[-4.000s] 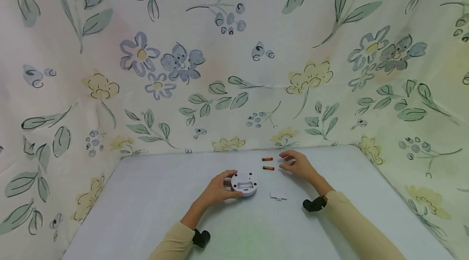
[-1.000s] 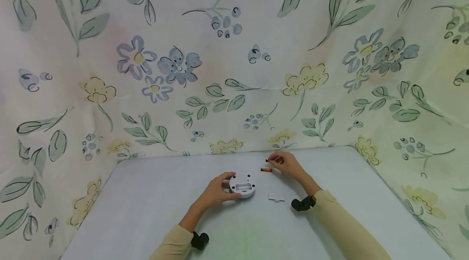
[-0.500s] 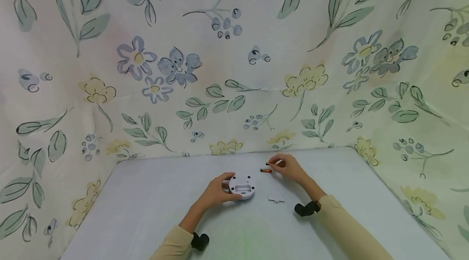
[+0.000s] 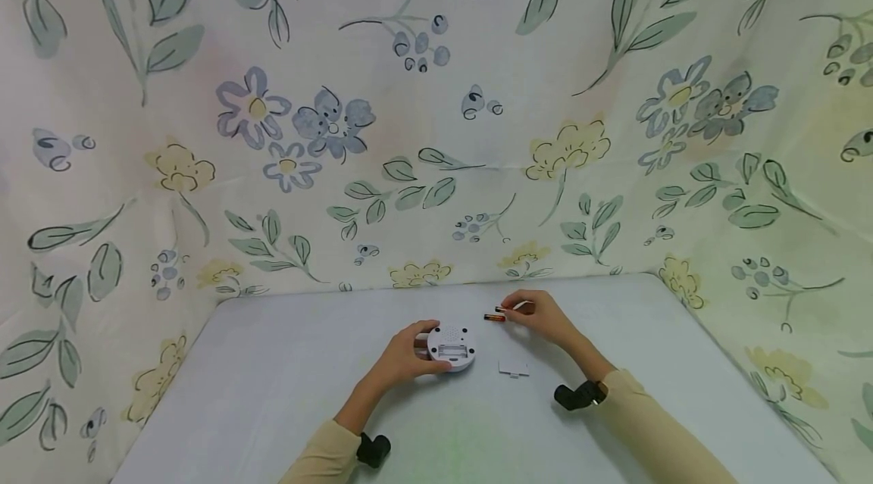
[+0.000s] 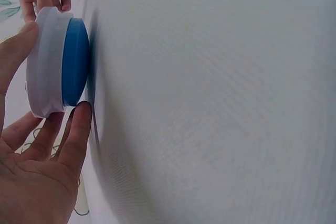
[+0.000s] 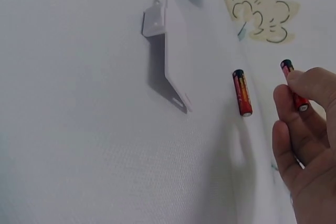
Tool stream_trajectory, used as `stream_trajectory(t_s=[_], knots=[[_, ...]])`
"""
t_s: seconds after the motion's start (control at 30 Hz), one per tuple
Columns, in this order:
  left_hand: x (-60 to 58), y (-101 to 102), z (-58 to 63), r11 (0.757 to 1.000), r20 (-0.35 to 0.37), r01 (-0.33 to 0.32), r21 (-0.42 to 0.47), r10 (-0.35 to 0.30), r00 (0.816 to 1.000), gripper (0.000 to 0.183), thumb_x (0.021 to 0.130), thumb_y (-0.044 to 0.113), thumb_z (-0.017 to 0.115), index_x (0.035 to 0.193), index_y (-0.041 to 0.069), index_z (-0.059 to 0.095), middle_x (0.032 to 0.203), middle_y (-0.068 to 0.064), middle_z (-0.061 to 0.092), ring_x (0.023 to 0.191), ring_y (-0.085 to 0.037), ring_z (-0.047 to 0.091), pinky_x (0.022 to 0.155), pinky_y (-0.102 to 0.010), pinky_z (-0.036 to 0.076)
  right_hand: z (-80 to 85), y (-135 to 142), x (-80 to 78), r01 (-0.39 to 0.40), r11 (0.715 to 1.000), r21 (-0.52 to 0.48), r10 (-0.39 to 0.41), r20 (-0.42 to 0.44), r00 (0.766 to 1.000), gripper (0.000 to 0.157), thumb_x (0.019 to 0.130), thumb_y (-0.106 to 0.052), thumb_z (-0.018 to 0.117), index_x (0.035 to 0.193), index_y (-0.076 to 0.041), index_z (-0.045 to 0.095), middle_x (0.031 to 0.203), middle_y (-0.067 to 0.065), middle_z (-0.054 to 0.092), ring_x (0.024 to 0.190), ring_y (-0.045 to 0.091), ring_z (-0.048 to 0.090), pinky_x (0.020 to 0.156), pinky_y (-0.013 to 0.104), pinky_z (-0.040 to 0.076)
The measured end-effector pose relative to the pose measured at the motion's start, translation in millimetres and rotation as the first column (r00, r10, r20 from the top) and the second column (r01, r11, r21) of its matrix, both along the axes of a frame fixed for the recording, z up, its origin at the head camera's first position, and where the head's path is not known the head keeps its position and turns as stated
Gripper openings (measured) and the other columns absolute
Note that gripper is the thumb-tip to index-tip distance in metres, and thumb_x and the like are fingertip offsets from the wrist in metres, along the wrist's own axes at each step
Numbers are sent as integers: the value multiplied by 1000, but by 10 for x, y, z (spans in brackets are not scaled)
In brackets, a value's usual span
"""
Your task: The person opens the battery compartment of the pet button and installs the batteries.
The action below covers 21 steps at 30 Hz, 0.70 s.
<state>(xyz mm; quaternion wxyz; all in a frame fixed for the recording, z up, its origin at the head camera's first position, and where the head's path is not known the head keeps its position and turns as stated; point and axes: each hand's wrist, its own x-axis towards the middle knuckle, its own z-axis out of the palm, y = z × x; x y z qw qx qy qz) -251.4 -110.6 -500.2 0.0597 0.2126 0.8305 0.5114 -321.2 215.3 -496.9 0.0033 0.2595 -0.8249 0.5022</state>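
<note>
My left hand [image 4: 404, 355] grips a round white device [image 4: 450, 335] by its rim, thumb on the near side and fingers on the far side. Its underside faces up, showing an uncovered battery compartment with no battery in it and small dark feet. In the left wrist view the device's lower part is blue, close over the table. Between thumb and fingers, my right hand [image 4: 543, 317] pinches a red and black battery [image 6: 286, 66], raised off the table. A second battery [image 6: 242, 93] lies on the table beside that hand.
A white battery cover [image 4: 513, 368] with a tab lies on the white table [image 4: 286, 378], right of the device and nearer than the batteries. Behind the table hangs a floral cloth [image 4: 423, 113]. Each wrist wears a black camera [image 4: 578, 396].
My right hand has come left, taken the farther battery from the table and then drawn it slightly nearer, beside the other battery. The left hand keeps its hold on the device.
</note>
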Motion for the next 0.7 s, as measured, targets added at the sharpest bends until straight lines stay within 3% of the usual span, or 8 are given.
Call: stream_trajectory(t_s=[0.17, 0.4, 0.7], knots=[[3, 1, 3, 1000, -4, -6, -11, 6, 1000, 78, 81, 21, 89, 145, -1, 51, 142, -19, 53, 112, -33, 62, 88, -39, 55, 22, -25, 49, -20, 999, -27, 21, 22, 1000, 16, 93, 1, 73, 108, 6, 71, 107, 22, 69, 88, 42, 69, 71, 25, 54], [9, -8, 2, 1000, 5, -3, -4, 3, 1000, 78, 82, 22, 89, 145, -1, 51, 143, -19, 52, 113, -33, 62, 88, -40, 55, -44, -75, 79, -22, 999, -42, 24, 50, 998, 14, 92, -2, 75, 106, -2, 74, 105, 12, 71, 88, 33, 70, 73, 27, 56], [6, -16, -5, 1000, -4, -2, -18, 2, 1000, 79, 82, 24, 89, 145, -1, 50, 143, -18, 53, 113, -32, 62, 87, -38, 55, -26, -223, 239, -67, 990, -122, 74, 58, 996, 16, 91, 0, 75, 107, 4, 73, 106, 20, 71, 85, 44, 66, 69, 26, 54]])
